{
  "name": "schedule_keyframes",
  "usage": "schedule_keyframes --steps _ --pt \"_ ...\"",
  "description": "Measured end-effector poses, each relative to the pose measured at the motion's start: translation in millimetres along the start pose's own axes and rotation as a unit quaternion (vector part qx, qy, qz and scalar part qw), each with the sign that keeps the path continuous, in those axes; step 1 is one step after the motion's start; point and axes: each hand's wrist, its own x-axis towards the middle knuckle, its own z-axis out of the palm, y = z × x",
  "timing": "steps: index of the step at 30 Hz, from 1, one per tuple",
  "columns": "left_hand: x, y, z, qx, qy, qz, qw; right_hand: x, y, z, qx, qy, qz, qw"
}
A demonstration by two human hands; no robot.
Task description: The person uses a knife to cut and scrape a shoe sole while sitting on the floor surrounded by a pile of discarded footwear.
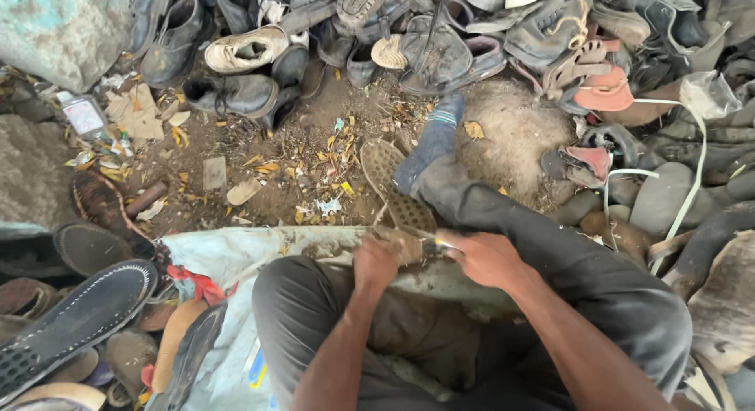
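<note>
Left hand [376, 263] clamped on a worn brown shoe piece [405, 244] held over the lap. Right hand [486, 258] gripping a small metal tool [440, 243] against it. Perforated rubber sole [393, 184] on dirt floor [314, 136]; scuffed leather shoes [244, 49] heaped beyond.

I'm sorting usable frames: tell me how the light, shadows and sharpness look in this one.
Head view: soft, even daylight, no hard shadows or glare; left hand and right hand slightly motion-blurred around the worn piece they grip; shoe pile reasonably sharp; edges bowed by the wide lens.
</note>
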Motion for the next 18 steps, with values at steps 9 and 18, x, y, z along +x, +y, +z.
schedule_keyframes --steps 9,18 --pt "-14.8 20.3 -9.4 0.012 -0.016 -0.033 0.999 49.8 -26.3 26.6 -0.060 0.019 -0.074 0.995" --pt "-40.5 42.5 -31.8 0.062 -0.046 -0.013 0.997 -11.4 2.0 -2.8 -0.025 0.029 -0.033 0.999"
